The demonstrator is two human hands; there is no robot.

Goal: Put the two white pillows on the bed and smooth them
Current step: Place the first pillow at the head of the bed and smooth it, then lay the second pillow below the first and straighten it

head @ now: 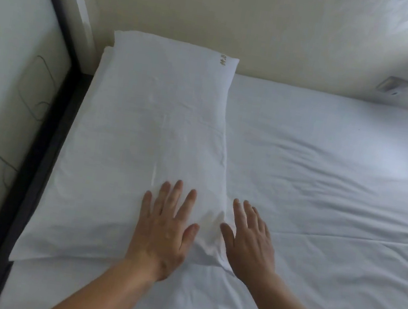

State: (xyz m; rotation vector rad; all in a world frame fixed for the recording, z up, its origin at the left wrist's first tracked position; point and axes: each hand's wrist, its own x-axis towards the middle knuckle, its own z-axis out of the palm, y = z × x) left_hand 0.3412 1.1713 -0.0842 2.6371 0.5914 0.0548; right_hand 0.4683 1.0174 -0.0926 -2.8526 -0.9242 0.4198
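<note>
A white pillow (pixel 149 125) lies flat along the left side of the bed (pixel 323 198), its far end against the wall, with small embroidered lettering near its far right corner. Under its far left corner a second white edge (pixel 106 53) peeks out; I cannot tell whether it is another pillow. My left hand (pixel 165 230) rests flat, fingers spread, on the pillow's near right part. Beside the pillow's right edge, my right hand (pixel 248 243) is flat and open, over the near right corner and the sheet.
A dark bed frame (pixel 38 156) runs along the left side, next to a pale wall panel with thin cables (pixel 35 92). A beige wall stands behind the bed, with a small switch plate (pixel 393 86) at the right. The wrinkled white sheet stretches to the right.
</note>
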